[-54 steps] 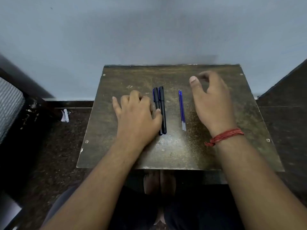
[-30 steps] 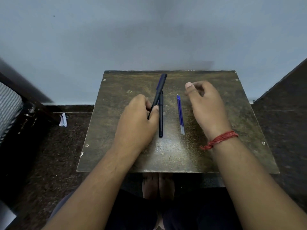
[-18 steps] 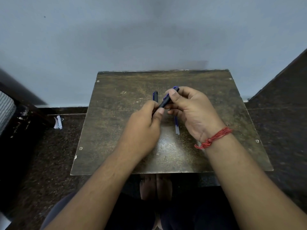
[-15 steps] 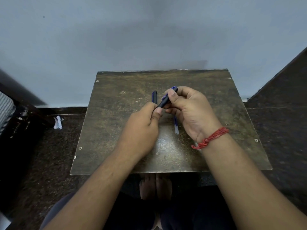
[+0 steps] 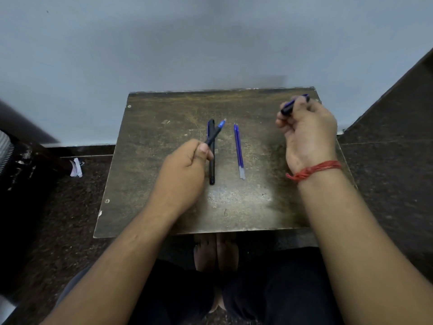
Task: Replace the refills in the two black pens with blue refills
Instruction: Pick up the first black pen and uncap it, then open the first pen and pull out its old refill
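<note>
My left hand [image 5: 182, 170] grips an uncapped black pen [image 5: 215, 133] by its lower barrel, its blue tip pointing up and to the right. A second black pen [image 5: 212, 165], still capped, lies lengthwise on the small brown table [image 5: 145, 184] just right of that hand. Two blue refills [image 5: 239, 150] lie side by side further right. My right hand [image 5: 307, 132], with a red thread on the wrist, is raised over the table's far right corner and closed around the pen's black cap [image 5: 291, 106].
A pale wall stands just behind the table. Dark speckled floor lies on both sides, with a crumpled white scrap [image 5: 76, 168] at the left. My knees and feet [image 5: 215, 254] are below the table's front edge.
My left hand picked one pen off the table. My right hand came to its top end, pulled the cap off and has swung away to the far right with it.
</note>
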`<state>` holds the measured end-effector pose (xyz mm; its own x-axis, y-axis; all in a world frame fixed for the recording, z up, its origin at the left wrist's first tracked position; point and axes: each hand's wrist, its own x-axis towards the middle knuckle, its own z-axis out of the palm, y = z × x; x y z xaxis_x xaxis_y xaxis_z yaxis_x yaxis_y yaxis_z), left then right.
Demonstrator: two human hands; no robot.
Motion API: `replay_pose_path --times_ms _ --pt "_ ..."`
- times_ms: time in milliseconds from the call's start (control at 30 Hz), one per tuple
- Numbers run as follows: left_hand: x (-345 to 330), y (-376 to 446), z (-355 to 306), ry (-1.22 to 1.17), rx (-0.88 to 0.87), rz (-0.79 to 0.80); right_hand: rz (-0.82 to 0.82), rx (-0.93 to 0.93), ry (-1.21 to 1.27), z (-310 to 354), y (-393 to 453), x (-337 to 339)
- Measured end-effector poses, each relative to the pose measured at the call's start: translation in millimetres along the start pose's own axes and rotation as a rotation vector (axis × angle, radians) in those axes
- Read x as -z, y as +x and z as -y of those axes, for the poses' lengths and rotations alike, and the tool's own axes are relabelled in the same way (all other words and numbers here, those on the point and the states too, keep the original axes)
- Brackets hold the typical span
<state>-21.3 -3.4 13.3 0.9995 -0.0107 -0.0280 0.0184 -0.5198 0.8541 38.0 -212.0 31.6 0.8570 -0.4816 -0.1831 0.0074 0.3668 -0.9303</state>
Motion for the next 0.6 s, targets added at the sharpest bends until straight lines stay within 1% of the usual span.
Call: replay_pose_path --times_ms 67,133,233,300,400,600 --pt "0.2 3.9 -2.7 -0.056 0.006 -0.071 0.077 0.068 -0.340 -6.0 1.6 9.4" --pt "-0.7 6.6 -5.2 -0.082 0.006 -0.106 0.154 0.142 -0.698 -12.0 2.6 9.6" --pt "0.5 6.1 -2.7 -0.083 0.008 -0.119 0.187 0.259 -1.047 -14.2 4.8 5.8" --pt "1.9 6.7 -1.0 -0.099 0.015 -0.119 0.190 0.257 -1.164 -17.9 3.2 5.8" --pt "1.1 9.2 -0.4 -0.119 0.025 -0.106 0.202 0.251 -1.251 -25.3 0.2 6.7" --pt "0.2 10.0 3.1 -0.131 0.028 -0.088 0.158 0.247 -1.326 -27.3 0.6 4.5"
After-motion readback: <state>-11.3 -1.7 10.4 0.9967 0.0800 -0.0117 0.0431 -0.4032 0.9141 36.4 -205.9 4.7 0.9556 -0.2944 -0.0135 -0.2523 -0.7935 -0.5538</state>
